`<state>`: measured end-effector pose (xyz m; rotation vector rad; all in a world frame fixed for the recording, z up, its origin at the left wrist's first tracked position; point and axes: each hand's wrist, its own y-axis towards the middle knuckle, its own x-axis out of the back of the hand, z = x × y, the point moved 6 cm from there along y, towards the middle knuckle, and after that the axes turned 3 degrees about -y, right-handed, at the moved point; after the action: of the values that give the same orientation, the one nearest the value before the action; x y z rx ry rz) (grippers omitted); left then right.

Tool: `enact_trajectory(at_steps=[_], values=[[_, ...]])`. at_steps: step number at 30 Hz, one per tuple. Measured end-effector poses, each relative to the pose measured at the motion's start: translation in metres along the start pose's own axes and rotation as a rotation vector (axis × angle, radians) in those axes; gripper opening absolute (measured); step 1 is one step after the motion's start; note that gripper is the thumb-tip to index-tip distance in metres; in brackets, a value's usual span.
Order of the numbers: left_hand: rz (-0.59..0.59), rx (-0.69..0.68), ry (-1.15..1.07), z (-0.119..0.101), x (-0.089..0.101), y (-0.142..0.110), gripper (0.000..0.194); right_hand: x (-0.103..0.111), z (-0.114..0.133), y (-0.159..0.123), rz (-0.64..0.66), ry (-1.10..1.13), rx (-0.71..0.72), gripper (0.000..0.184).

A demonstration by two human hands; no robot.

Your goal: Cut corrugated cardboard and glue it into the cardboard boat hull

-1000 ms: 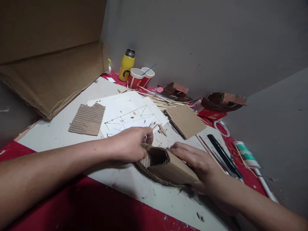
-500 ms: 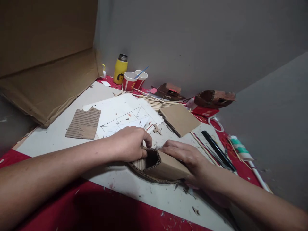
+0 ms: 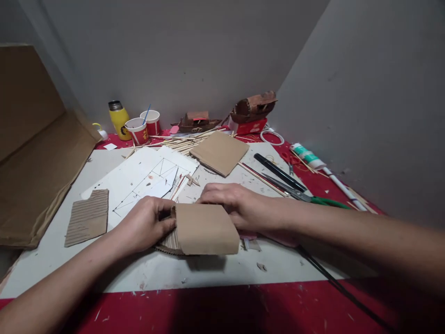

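Observation:
A curved cardboard cover (image 3: 205,229) sits on a ribbed cardboard base (image 3: 171,242) near the front of the white board. My left hand (image 3: 148,221) grips the left end of this cardboard model, thumb and fingers pinching by the cover's edge. Behind and to the right, my right hand (image 3: 231,204) holds the far side, its fingertips partly hidden by the cover. To the left lies a notched piece of corrugated cardboard (image 3: 87,218). A sheet of paper with a line drawing (image 3: 135,178) is beyond my left hand.
Wooden sticks (image 3: 184,144) and a flat cardboard square (image 3: 219,153) lie behind. At right are green-handled scissors (image 3: 299,195), a black cutter (image 3: 280,172) and a tube (image 3: 308,155). A yellow bottle (image 3: 118,121), paper cups (image 3: 137,132) and boat models (image 3: 253,107) stand at the back. A big cardboard box (image 3: 34,185) is left.
The model has been turned, so the cover's opening no longer faces me and its broad curved side does. Both hands have shifted with it. My view has swung to the right.

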<state>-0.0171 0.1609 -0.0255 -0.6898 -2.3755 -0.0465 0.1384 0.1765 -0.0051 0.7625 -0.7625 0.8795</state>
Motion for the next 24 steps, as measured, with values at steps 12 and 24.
enact_trajectory(at_steps=[12, 24], values=[[-0.014, 0.025, -0.097, 0.003, 0.002, 0.0, 0.024, -0.004, -0.015, -0.002, -0.117, 0.373, -0.367, 0.012], [0.044, 0.032, -0.161, 0.002, 0.01, -0.005, 0.03, -0.003, -0.016, -0.006, -0.128, 0.596, -0.471, 0.004]])
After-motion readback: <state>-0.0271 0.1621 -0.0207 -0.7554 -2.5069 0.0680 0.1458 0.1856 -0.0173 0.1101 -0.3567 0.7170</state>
